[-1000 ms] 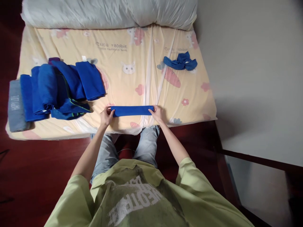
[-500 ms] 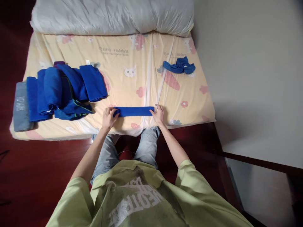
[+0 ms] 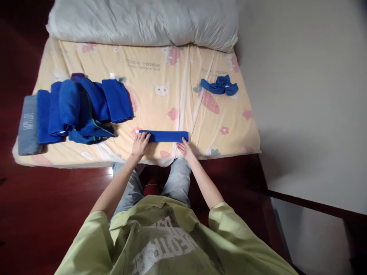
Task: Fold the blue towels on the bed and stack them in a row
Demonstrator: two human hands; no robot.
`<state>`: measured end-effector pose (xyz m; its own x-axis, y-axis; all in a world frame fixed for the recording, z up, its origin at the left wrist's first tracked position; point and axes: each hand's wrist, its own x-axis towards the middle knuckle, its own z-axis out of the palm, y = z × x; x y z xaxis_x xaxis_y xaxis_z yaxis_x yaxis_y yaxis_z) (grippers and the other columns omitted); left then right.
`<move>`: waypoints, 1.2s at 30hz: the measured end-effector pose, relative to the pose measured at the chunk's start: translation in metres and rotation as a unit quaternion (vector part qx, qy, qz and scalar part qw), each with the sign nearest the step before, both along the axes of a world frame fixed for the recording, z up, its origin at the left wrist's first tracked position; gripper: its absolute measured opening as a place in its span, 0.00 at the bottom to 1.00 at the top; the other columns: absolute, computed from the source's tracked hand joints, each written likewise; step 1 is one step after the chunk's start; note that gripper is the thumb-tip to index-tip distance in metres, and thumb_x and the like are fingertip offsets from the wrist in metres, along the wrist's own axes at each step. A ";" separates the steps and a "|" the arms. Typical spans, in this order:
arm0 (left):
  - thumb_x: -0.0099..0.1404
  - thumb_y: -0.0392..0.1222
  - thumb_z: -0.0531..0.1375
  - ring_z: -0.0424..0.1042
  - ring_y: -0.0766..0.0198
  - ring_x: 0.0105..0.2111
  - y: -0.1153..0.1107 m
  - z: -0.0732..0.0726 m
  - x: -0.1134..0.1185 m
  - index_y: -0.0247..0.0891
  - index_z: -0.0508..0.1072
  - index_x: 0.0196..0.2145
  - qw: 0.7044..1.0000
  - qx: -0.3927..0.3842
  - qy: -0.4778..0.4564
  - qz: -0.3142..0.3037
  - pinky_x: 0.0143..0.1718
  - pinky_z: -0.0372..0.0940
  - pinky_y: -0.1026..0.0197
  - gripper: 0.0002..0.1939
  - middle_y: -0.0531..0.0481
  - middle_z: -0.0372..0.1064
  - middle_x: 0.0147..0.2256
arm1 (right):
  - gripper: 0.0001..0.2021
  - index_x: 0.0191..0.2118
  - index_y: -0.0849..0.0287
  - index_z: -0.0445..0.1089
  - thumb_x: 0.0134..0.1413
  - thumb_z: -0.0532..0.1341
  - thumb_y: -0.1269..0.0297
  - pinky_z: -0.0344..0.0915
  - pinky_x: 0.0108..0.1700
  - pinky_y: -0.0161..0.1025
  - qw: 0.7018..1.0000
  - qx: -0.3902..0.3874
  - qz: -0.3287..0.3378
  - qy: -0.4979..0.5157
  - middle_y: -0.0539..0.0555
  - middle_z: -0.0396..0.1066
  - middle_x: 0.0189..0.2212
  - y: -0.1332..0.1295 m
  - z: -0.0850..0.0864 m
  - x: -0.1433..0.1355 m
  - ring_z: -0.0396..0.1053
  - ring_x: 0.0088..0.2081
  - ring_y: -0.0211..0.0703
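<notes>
Here, the bed [image 3: 151, 109] bears a blue strip [image 3: 168, 136]; left hand [image 3: 140, 144] touching, grip unclear; right hand [image 3: 185, 149] open.

A smooth, matt cloth strip [image 3: 166, 136] is seen at centre frame, soft, matt fabrics [image 3: 117, 102] at left, a crinkled cloth quilt [image 3: 140, 23] at top and glossy flooring [image 3: 57, 198] at lower left
</notes>
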<state>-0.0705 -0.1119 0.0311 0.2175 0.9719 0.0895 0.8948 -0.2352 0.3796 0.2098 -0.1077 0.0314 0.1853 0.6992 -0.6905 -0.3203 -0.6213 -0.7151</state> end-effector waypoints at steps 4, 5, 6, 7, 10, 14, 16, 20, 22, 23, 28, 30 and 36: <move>0.63 0.33 0.55 0.65 0.35 0.54 0.004 0.000 0.007 0.34 0.72 0.57 1.000 0.000 0.022 0.004 0.54 0.61 0.37 0.24 0.30 0.68 0.52 | 0.21 0.38 0.57 0.70 0.51 0.71 0.44 0.79 0.52 0.47 0.998 0.007 -0.052 -0.036 0.60 0.78 0.38 0.015 -0.005 -0.010 0.80 0.47 0.51; 0.63 0.33 0.56 0.65 0.35 0.53 0.005 -0.001 0.008 0.34 0.72 0.56 1.000 -0.001 0.022 0.006 0.54 0.61 0.36 0.23 0.29 0.68 0.51 | 0.21 0.38 0.57 0.70 0.51 0.71 0.44 0.79 0.51 0.48 0.997 0.015 -0.054 -0.052 0.60 0.78 0.37 0.017 -0.006 -0.012 0.80 0.46 0.52; 0.62 0.32 0.56 0.65 0.35 0.53 0.006 -0.001 0.009 0.34 0.72 0.55 1.000 -0.002 0.020 0.009 0.54 0.61 0.36 0.23 0.29 0.69 0.51 | 0.22 0.38 0.57 0.70 0.50 0.71 0.44 0.80 0.51 0.49 0.996 0.026 -0.056 -0.070 0.59 0.78 0.37 0.019 -0.006 -0.014 0.80 0.45 0.52; 0.62 0.32 0.56 0.66 0.35 0.53 0.006 -0.002 0.009 0.34 0.72 0.54 1.000 -0.003 0.017 0.012 0.54 0.61 0.37 0.22 0.29 0.69 0.50 | 0.22 0.39 0.57 0.71 0.51 0.70 0.44 0.80 0.50 0.50 0.994 0.042 -0.058 -0.087 0.58 0.78 0.36 0.021 -0.005 -0.016 0.81 0.44 0.52; 0.60 0.30 0.58 0.67 0.37 0.52 0.007 -0.003 0.007 0.36 0.72 0.50 1.000 -0.005 0.000 0.028 0.53 0.62 0.39 0.20 0.31 0.69 0.49 | 0.21 0.39 0.57 0.71 0.54 0.68 0.43 0.80 0.48 0.52 0.983 0.119 -0.049 -0.131 0.57 0.78 0.34 0.031 0.005 -0.023 0.80 0.42 0.52; 0.57 0.31 0.61 0.67 0.39 0.53 0.007 -0.005 0.002 0.37 0.70 0.46 0.992 0.014 -0.077 0.098 0.54 0.63 0.42 0.17 0.33 0.68 0.48 | 0.21 0.39 0.58 0.70 0.55 0.66 0.43 0.79 0.47 0.50 0.946 0.278 0.005 -0.169 0.59 0.79 0.37 0.059 0.043 -0.044 0.79 0.42 0.52; 0.58 0.34 0.62 0.67 0.41 0.52 0.007 -0.005 0.001 0.39 0.68 0.44 0.976 0.039 -0.135 0.167 0.52 0.64 0.44 0.16 0.35 0.67 0.47 | 0.21 0.39 0.58 0.70 0.54 0.68 0.43 0.79 0.47 0.47 0.915 0.354 0.047 -0.186 0.58 0.79 0.37 0.074 0.071 -0.064 0.79 0.42 0.50; 0.56 0.39 0.63 0.69 0.51 0.42 0.015 -0.001 0.004 0.42 0.62 0.41 0.907 0.090 -0.254 0.324 0.44 0.67 0.51 0.16 0.44 0.65 0.41 | 0.21 0.42 0.57 0.71 0.56 0.67 0.43 0.77 0.47 0.39 0.852 0.471 0.159 -0.163 0.55 0.78 0.38 0.091 0.133 -0.120 0.78 0.43 0.46; 0.56 0.39 0.63 0.68 0.56 0.38 0.021 0.005 0.005 0.43 0.59 0.40 0.865 0.112 -0.301 0.385 0.41 0.67 0.54 0.17 0.47 0.64 0.39 | 0.21 0.45 0.56 0.72 0.57 0.66 0.44 0.77 0.49 0.38 0.827 0.502 0.215 -0.131 0.54 0.77 0.40 0.090 0.161 -0.151 0.78 0.45 0.44; 0.55 0.39 0.63 0.68 0.58 0.37 0.024 0.008 0.003 0.43 0.58 0.40 0.846 0.123 -0.319 0.409 0.40 0.67 0.55 0.18 0.48 0.63 0.39 | 0.21 0.46 0.56 0.72 0.58 0.67 0.44 0.77 0.49 0.38 0.817 0.510 0.240 -0.116 0.53 0.77 0.41 0.089 0.172 -0.166 0.78 0.46 0.44; 0.54 0.38 0.62 0.68 0.58 0.39 0.028 0.018 -0.016 0.44 0.56 0.39 0.788 0.151 -0.338 0.492 0.42 0.67 0.55 0.19 0.47 0.63 0.40 | 0.21 0.47 0.57 0.75 0.54 0.70 0.48 0.77 0.52 0.43 0.769 0.527 0.356 -0.066 0.53 0.77 0.40 0.096 0.200 -0.221 0.77 0.46 0.46; 0.54 0.37 0.61 0.67 0.57 0.40 0.025 0.016 -0.022 0.44 0.55 0.39 0.768 0.143 -0.328 0.531 0.44 0.66 0.53 0.18 0.47 0.63 0.40 | 0.19 0.44 0.58 0.77 0.52 0.72 0.51 0.77 0.51 0.44 0.745 0.528 0.404 -0.058 0.53 0.77 0.39 0.107 0.199 -0.233 0.77 0.44 0.46; 0.55 0.35 0.58 0.66 0.54 0.39 0.030 -0.002 -0.019 0.45 0.56 0.38 0.714 0.124 -0.325 0.607 0.44 0.65 0.49 0.15 0.47 0.61 0.38 | 0.15 0.40 0.59 0.76 0.49 0.72 0.57 0.77 0.49 0.44 0.717 0.499 0.486 -0.022 0.52 0.78 0.37 0.133 0.179 -0.249 0.78 0.41 0.45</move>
<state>-0.0891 -0.0817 0.0294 -0.9385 0.3452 -0.0097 0.1502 0.4334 0.8886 -0.0394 0.0253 0.2109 -0.7188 0.6543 0.2352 -0.0464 0.2923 -0.9552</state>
